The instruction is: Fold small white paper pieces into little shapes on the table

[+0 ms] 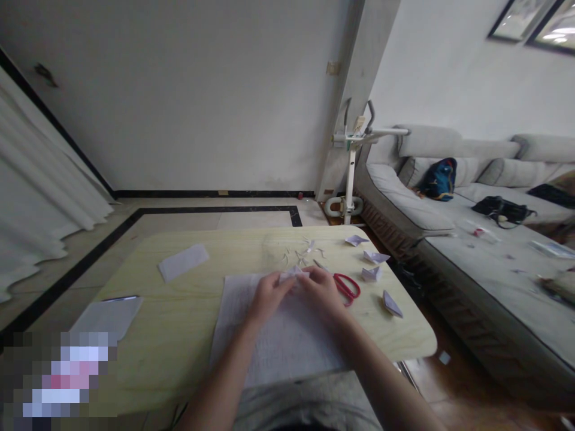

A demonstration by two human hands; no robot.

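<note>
Between my two hands, above the large sheet of paper (287, 353), is a small folded piece of white paper (293, 273). My left hand (270, 294) pinches its left side, while the fingers of my right hand (321, 292) close on its right side. The fingers hide part of the folds. Red-handled scissors (347, 290) lie just right of my right hand, their blades partly covered by it. Thin paper scraps (303, 255) are scattered beyond my hands. Several folded paper boats, one of them a white boat (376, 257), stand along the table's right side.
On the wooden table (179, 335) a white paper strip (184, 262) lies at the back left. A pen (120, 298) rests on a pale sheet (108, 317) near the left edge. A grey sofa (489, 257) with a blue bag (440, 179) stands to the right, beside a white exercise machine (350, 173).
</note>
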